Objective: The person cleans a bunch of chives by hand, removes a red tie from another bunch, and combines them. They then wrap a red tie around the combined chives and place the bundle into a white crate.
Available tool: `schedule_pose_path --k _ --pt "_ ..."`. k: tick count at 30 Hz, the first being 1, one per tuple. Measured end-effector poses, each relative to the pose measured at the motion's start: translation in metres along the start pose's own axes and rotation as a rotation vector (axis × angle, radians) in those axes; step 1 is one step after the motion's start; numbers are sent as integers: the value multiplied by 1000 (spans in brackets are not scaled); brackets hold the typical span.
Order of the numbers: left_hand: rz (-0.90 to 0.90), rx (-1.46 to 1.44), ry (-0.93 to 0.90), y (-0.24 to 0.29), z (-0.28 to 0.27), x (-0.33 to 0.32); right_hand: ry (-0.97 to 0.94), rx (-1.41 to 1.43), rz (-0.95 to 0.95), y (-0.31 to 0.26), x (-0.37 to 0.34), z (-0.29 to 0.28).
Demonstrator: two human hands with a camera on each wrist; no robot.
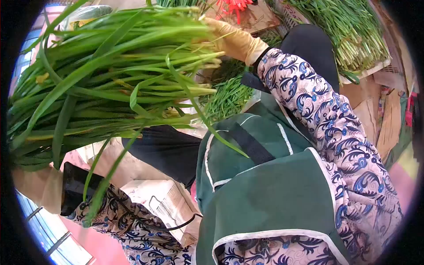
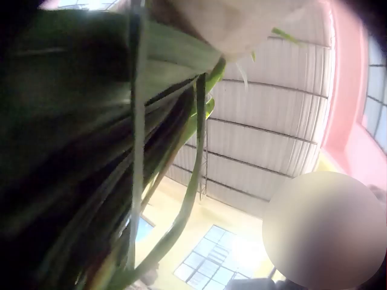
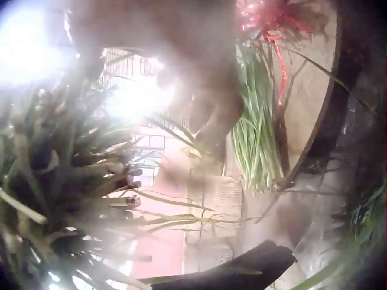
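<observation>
A large bunch of green chives [image 1: 119, 79], long flat leaves with pale cut ends, is held up across the left of the head view. My gloved left hand [image 2: 233, 24] grips it from below; in the head view the leaves hide most of this hand. My right hand [image 1: 236, 40], in a yellowish glove, is at the cut-end side of the bunch, its fingertips partly behind the stems. In the right wrist view this hand is dark and blurred, with thin leaves by its fingertips; I cannot tell whether it pinches them. Loose leaves droop from the bunch.
More chives [image 1: 349, 37] lie in a crate at the upper right. A smaller bunch [image 3: 257, 127] rests on a board near red ties [image 1: 234, 6]. Cut greens [image 1: 227, 97] lie past my green apron [image 1: 269, 190]. A cardboard box [image 1: 161, 201] stands below the held bunch.
</observation>
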State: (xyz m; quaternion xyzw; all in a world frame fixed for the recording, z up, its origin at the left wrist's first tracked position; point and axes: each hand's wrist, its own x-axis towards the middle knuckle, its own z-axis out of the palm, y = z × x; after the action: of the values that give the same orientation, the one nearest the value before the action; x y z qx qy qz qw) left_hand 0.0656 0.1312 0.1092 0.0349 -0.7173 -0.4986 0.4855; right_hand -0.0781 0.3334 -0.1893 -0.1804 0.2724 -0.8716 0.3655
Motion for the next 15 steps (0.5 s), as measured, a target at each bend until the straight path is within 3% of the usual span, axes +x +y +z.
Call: schedule_pose_path --k 3,5,10,12,15 --pt "8 17 6 -1 -1 -1 -278 327 201 4 -10 -6" --pt "20 28 6 -2 -1 0 -410 226 225 15 -12 -16" --pt "30 50 19 -3 -4 1 -512 -826 -105 18 -31 -14" --pt "42 59 18 -2 -6 4 -478 -913 -84 22 -32 -8" --pt "67 72 21 1 -8 9 -373 -621 186 35 -26 5"
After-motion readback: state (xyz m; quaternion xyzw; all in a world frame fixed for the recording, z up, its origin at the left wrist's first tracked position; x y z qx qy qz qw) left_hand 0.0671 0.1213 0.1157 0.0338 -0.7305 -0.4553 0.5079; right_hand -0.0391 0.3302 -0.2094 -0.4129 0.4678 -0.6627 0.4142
